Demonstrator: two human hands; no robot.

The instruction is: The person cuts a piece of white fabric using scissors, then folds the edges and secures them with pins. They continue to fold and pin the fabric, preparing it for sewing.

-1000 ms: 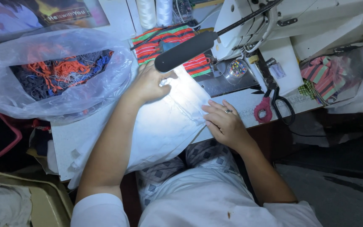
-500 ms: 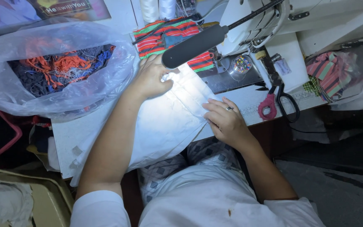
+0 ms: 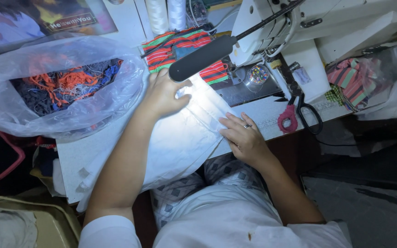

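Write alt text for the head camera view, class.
Both hands press a white cloth flat on a sewing table: left hand under a black lamp, right hand at the cloth's edge. Scissors lie right, a bag of thread scraps left.

We see white cloth [image 3: 180, 142], matt and smooth, creased where it lies lit under the lamp. The bag [image 3: 5, 101] is thin clear plastic, glossy and wrinkled, full of frayed threads [image 3: 65, 82]. The striped fabric [image 3: 161, 53] looks coarsely woven. The sewing machine [image 3: 345, 23] seems painted metal with a soft sheen. The scissors [image 3: 299, 115] have dark blades, perhaps steel, one handle wrapped in pink cloth. The table [image 3: 76, 158] is matt, speckled laminate.
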